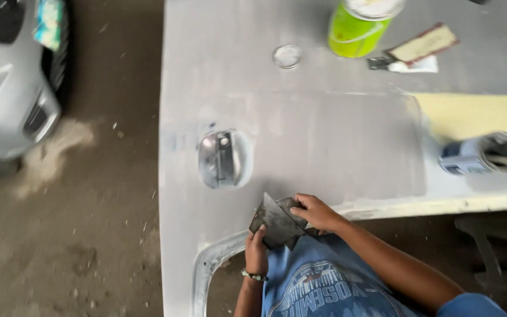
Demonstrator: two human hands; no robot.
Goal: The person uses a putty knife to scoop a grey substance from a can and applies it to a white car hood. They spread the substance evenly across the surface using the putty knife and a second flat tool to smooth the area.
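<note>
Steel spreader blades [277, 222], thin and stiff, sit at lower centre of the frame. Our left hand [256, 251] pinches the lower edge; our right hand [318, 212] closes on the top corner. We judge them light, slippery with filler; grip flat faces, avoid edges.

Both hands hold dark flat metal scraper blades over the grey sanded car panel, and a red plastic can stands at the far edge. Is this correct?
Not quite: the head view shows the plastic can is lime green, not red. The left hand and right hand do hold the dark metal scraper blades over the grey car panel.
</note>
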